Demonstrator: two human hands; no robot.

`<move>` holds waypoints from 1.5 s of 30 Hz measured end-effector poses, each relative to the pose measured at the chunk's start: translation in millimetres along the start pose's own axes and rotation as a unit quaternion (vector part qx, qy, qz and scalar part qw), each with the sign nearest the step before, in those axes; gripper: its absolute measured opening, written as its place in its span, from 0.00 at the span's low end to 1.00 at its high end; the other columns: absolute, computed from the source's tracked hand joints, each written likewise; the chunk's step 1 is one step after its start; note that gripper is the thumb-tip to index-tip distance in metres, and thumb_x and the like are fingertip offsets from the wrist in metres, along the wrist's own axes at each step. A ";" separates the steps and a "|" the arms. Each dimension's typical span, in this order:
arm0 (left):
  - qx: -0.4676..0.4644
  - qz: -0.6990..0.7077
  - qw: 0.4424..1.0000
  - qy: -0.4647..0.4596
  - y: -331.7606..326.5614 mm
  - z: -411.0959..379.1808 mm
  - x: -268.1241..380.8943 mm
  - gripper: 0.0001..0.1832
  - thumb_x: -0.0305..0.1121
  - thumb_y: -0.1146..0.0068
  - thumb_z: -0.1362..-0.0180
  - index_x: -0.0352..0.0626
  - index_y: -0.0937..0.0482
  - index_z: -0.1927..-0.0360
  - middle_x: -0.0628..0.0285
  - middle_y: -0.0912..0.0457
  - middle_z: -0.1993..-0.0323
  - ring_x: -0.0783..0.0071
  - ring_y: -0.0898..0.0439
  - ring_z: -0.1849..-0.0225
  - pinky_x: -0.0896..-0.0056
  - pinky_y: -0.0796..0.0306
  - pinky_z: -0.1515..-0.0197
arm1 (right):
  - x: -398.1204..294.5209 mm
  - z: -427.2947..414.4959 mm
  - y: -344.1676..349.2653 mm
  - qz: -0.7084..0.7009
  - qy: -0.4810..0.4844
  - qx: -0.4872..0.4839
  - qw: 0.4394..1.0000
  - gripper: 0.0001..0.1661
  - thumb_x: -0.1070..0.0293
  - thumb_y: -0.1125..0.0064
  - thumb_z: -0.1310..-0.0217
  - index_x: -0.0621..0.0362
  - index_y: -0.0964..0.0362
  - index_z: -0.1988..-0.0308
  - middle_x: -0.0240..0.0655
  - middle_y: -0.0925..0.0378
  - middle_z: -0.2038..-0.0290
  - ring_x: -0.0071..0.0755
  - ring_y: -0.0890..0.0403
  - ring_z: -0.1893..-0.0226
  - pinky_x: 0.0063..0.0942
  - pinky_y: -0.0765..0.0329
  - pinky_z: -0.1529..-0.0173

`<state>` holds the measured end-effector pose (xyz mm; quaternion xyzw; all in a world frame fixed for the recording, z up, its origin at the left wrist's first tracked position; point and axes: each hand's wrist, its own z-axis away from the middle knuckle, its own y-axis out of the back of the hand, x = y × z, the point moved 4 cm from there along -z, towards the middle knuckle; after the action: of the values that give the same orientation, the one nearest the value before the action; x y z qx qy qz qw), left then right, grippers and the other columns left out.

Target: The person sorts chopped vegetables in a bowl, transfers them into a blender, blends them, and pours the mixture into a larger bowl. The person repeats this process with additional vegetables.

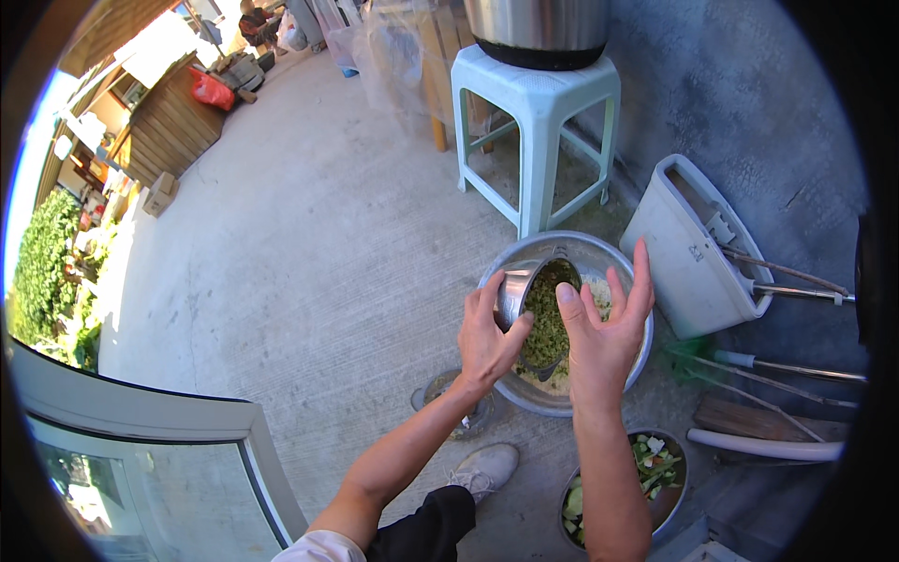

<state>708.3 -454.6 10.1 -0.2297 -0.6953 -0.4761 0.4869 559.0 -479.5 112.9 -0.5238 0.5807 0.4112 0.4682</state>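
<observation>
My left hand (488, 344) grips a stainless-steel pot or bowl (517, 281) by its side. It is tipped so that its mouth faces right, and finely chopped green matter (544, 316) shows inside. Beneath it on the concrete stands a wide metal basin (642, 365) with pale, crumbly meal (555, 385) in it. My right hand (605, 344) is raised over the basin's right part, fingers spread and holding nothing. Its thumb overlaps the tilted mouth in view; whether it touches the rim I cannot tell.
A pale blue plastic stool (537, 84) bearing a steel vessel (537, 28) stands behind the basin. A whitish bin (674, 267) leans by the wall. Near my feet are a bowl of cut vegetables (657, 464) and a round lid-like object (449, 390). A glazed door (175, 421) is at left.
</observation>
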 end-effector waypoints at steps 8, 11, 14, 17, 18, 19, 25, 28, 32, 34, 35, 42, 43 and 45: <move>0.005 -0.004 1.000 -0.001 -1.0 -0.1 -2.2 0.40 0.46 0.35 0.48 0.49 0.31 0.30 0.49 0.26 0.45 0.55 0.21 0.50 0.57 0.26 0.46 | 5.8 -3.8 8.1 -0.449 -0.271 -0.023 0.851 0.35 0.56 0.44 0.26 0.61 0.47 0.31 0.45 0.36 0.40 0.44 0.21 0.43 0.36 0.17 0.41; -0.005 0.007 1.000 0.020 1.8 0.6 -4.5 0.39 0.42 0.37 0.47 0.47 0.32 0.29 0.48 0.26 0.44 0.57 0.23 0.49 0.59 0.28 0.44 | 27.0 -27.1 8.3 -0.454 -0.314 0.041 0.832 0.39 0.52 0.42 0.28 0.62 0.48 0.31 0.48 0.40 0.38 0.49 0.25 0.41 0.42 0.20 0.38; -0.009 0.035 0.999 0.010 -12.1 -1.4 -5.5 0.39 0.43 0.36 0.46 0.47 0.31 0.29 0.48 0.26 0.44 0.58 0.22 0.50 0.59 0.28 0.44 | 33.7 -80.7 9.0 -0.392 -0.316 0.100 0.858 0.40 0.54 0.45 0.27 0.68 0.52 0.30 0.54 0.50 0.34 0.55 0.33 0.36 0.49 0.24 0.33; -0.006 0.020 1.000 0.000 -10.3 -2.1 -28.1 0.39 0.43 0.35 0.45 0.46 0.32 0.29 0.46 0.26 0.46 0.56 0.22 0.49 0.59 0.28 0.44 | -70.8 -53.2 -45.6 -0.449 -0.186 -0.266 0.832 0.32 0.58 0.50 0.23 0.64 0.45 0.31 0.52 0.31 0.42 0.47 0.19 0.49 0.38 0.18 0.42; -0.025 0.174 0.984 0.027 -14.7 2.0 -13.9 0.38 0.42 0.37 0.44 0.45 0.32 0.29 0.47 0.26 0.45 0.56 0.22 0.48 0.59 0.29 0.43 | -95.7 -23.0 -52.8 -0.390 -0.178 -0.422 0.799 0.29 0.58 0.48 0.24 0.63 0.38 0.32 0.50 0.23 0.46 0.42 0.15 0.54 0.35 0.17 0.46; 0.001 0.075 0.997 0.020 5.2 -0.9 -33.1 0.39 0.43 0.37 0.44 0.46 0.32 0.29 0.46 0.26 0.45 0.57 0.22 0.49 0.58 0.28 0.44 | -111.2 11.2 -59.0 -0.338 -0.164 -0.576 0.726 0.27 0.58 0.47 0.24 0.62 0.32 0.34 0.48 0.15 0.51 0.38 0.12 0.60 0.32 0.16 0.50; -0.007 0.026 0.999 0.036 -7.3 -10.8 -12.8 0.40 0.43 0.36 0.47 0.45 0.32 0.29 0.47 0.27 0.45 0.59 0.23 0.54 0.59 0.28 0.46 | 87.2 61.4 88.9 0.268 -0.032 -0.103 0.957 0.08 0.71 0.40 0.34 0.62 0.22 0.56 0.39 0.23 0.67 0.38 0.18 0.69 0.35 0.21 0.62; -0.006 0.025 0.999 0.030 -6.0 -10.1 -28.1 0.39 0.43 0.36 0.47 0.44 0.31 0.30 0.47 0.27 0.45 0.60 0.22 0.54 0.60 0.27 0.47 | 127.2 94.8 108.8 0.510 -0.029 -0.207 0.834 0.31 0.66 0.35 0.37 0.56 0.33 0.37 0.46 0.28 0.55 0.50 0.20 0.59 0.44 0.22 0.52; -0.005 -0.013 0.999 0.033 -4.2 -18.0 -25.6 0.39 0.42 0.37 0.47 0.45 0.31 0.30 0.46 0.27 0.45 0.60 0.22 0.55 0.61 0.26 0.48 | 159.6 105.7 112.6 0.519 -0.137 -0.301 0.789 0.46 0.65 0.31 0.40 0.50 0.43 0.27 0.53 0.31 0.50 0.59 0.21 0.55 0.48 0.21 0.52; -0.004 -0.003 1.000 0.023 -6.2 -23.1 -30.7 0.39 0.42 0.37 0.48 0.45 0.30 0.30 0.46 0.27 0.44 0.60 0.22 0.55 0.61 0.27 0.47 | 163.5 102.2 109.2 0.502 -0.189 -0.307 0.786 0.47 0.71 0.33 0.42 0.53 0.45 0.26 0.54 0.30 0.50 0.62 0.19 0.55 0.50 0.20 0.53; -0.004 0.009 1.000 0.018 -6.9 -25.3 -34.0 0.39 0.43 0.37 0.48 0.45 0.30 0.30 0.46 0.27 0.44 0.60 0.22 0.55 0.61 0.27 0.46 | 168.3 103.0 107.8 0.504 -0.194 -0.306 0.784 0.47 0.73 0.34 0.42 0.54 0.46 0.26 0.54 0.30 0.50 0.63 0.19 0.56 0.51 0.20 0.53; -0.068 0.020 0.997 -0.006 -13.7 -65.0 -54.1 0.40 0.43 0.40 0.50 0.45 0.30 0.31 0.39 0.26 0.44 0.49 0.22 0.49 0.55 0.29 0.41 | 183.8 98.4 122.7 0.391 -0.240 -0.229 0.858 0.44 0.74 0.43 0.39 0.62 0.49 0.26 0.63 0.25 0.50 0.68 0.19 0.53 0.51 0.23 0.50; -0.086 0.010 0.996 -0.003 -14.2 -71.8 -51.7 0.40 0.44 0.40 0.51 0.46 0.30 0.31 0.39 0.26 0.44 0.48 0.22 0.48 0.54 0.29 0.41 | 187.0 94.3 125.4 0.345 -0.257 -0.213 0.877 0.43 0.73 0.44 0.38 0.62 0.50 0.26 0.65 0.24 0.50 0.68 0.19 0.52 0.51 0.23 0.50; -0.120 -0.013 0.993 0.001 -15.0 -82.4 -42.9 0.40 0.44 0.40 0.51 0.47 0.30 0.31 0.38 0.26 0.43 0.47 0.23 0.46 0.54 0.30 0.40 | 177.7 91.9 139.2 0.314 -0.243 -0.184 0.899 0.36 0.71 0.48 0.33 0.65 0.43 0.29 0.63 0.21 0.49 0.64 0.19 0.48 0.48 0.24 0.47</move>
<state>752.4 -528.1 -28.9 -0.2771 -0.6356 -0.5624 0.4505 428.7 -414.5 -82.6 -0.2749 0.4973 0.7508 0.3369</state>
